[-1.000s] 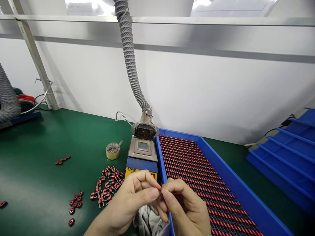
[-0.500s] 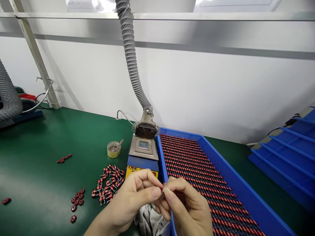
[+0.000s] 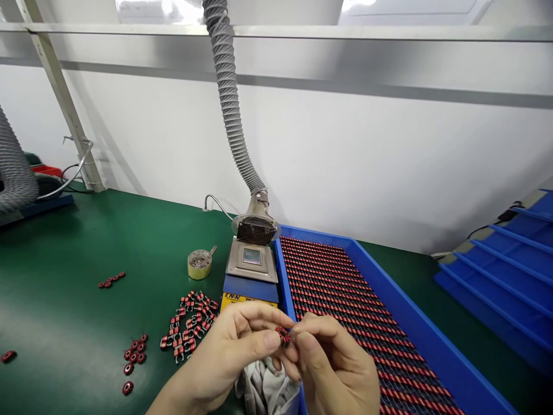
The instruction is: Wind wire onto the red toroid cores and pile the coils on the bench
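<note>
On the green counter (image 3: 64, 259), a lone red ring (image 3: 7, 356) is seen at the far left. A short row of rings (image 3: 111, 280) is laid further right, with a small cluster of rings (image 3: 135, 351) nearer the front. Next to them, a heap of red parts with wire legs (image 3: 185, 329) is spread, and a small round tin (image 3: 199, 264) is placed behind it. A held ring (image 3: 283, 335) is pinched in the narrow grip of the left hand (image 3: 224, 351) and is met from the other side by the narrow grip of the right hand (image 3: 334, 366), above a crumpled cloth (image 3: 264, 389). Behind the hands, a soldering station (image 3: 251, 259) is fed by a grey hose (image 3: 224, 86). Rows of striped parts (image 3: 337, 294) are packed in a blue tray (image 3: 415, 305), which lies partly under the right hand. Stacked blue trays (image 3: 488, 276) are seen at the far right.
</note>
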Available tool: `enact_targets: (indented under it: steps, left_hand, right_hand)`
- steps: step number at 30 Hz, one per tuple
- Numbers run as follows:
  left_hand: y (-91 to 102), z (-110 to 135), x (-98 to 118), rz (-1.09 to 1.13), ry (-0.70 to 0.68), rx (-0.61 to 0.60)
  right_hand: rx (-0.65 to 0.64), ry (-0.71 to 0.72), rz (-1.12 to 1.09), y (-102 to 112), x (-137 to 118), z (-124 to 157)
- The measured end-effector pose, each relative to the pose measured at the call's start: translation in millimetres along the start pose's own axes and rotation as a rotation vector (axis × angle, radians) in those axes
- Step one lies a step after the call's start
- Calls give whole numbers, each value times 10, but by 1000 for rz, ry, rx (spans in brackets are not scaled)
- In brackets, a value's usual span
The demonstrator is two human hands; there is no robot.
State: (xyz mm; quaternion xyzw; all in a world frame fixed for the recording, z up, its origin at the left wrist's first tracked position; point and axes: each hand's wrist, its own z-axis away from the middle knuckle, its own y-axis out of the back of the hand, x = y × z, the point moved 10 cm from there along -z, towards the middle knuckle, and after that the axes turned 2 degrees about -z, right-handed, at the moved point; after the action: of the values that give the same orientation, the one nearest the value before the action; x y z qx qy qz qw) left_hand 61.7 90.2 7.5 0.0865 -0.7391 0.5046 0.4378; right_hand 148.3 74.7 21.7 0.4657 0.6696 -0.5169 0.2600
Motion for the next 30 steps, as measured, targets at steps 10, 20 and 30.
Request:
enact_targets:
  steps: [10,20,30]
  left_hand:
    - [-5,15,111,-3,-87,3]
    - [-11,-16,-180,-72,82,-100]
    - [46,88,33,-412,-12,37]
  right_hand:
    - [-213,35,590,-13,-149,-23]
    - [-174,18,335,-29,-57,-34]
    - [-106,-156,-101,18,18,-68]
